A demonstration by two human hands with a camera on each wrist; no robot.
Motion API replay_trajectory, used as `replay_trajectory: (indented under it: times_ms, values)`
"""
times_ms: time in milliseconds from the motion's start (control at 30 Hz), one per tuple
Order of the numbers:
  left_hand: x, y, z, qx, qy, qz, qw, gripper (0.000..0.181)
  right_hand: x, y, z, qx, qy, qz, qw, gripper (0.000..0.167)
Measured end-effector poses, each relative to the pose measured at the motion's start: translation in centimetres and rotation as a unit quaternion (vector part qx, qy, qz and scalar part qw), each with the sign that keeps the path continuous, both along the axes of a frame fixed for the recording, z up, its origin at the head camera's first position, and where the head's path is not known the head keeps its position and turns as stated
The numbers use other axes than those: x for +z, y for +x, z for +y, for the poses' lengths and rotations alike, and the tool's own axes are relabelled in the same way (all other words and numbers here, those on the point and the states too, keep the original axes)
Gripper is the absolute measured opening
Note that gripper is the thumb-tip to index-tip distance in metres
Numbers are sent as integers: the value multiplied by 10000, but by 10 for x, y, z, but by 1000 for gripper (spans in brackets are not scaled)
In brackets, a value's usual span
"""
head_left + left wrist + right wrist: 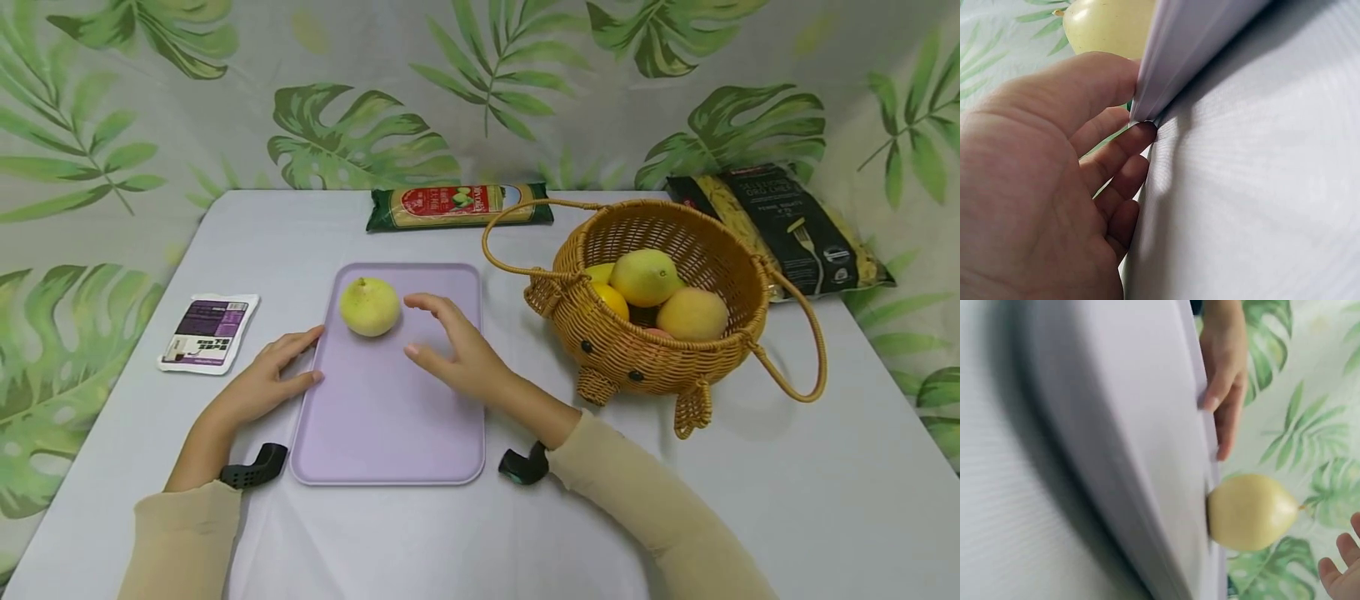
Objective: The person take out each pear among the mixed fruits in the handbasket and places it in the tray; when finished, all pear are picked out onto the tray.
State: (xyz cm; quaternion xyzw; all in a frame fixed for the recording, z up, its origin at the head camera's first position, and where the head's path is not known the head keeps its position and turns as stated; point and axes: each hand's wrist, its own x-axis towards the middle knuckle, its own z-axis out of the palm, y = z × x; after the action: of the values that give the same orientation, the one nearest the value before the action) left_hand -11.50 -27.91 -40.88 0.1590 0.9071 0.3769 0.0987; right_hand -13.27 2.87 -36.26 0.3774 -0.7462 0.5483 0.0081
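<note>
One round yellow pear [370, 307] could roll across the rectangular lilac tray [390, 425], bumped by the parted right grip [467, 357]; left grip [258, 383] uncurled.

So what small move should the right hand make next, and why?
Perhaps draw back toward the basket: the right hand is open and apart from the pear, which already rests on the tray, while more fruit sits in the basket.

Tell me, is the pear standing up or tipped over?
Standing up: the pear sits on the tray, its stem pointing away from the tray.
</note>
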Motion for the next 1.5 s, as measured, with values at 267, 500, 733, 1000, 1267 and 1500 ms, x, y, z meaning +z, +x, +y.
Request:
replay_trajectory:
  times_ms: [267,500,733,1000,1267,1500]
  values:
    - [0,0,0,2,23,-16,10000,65,28,51,72,186,60,1119,9935,58]
    - [0,-1,-1,-10,17,18,10000,65,60,77,128,-196,-326,2022,9786,53]
    - [0,-1,0,-5,20,43,10000,65,90,75,178,-76,-690,1615,9844,53]
    - [0,0,-1,9,20,27,10000,65,114,41,231,-822,944,1603,9791,66]
    - [-3,-1,-1,40,20,-21,10000,65,128,6,249,-1361,2484,1024,9536,73]
    - [-3,-1,-1,38,56,3,10000,65,124,-27,252,-1145,2666,-249,9567,73]
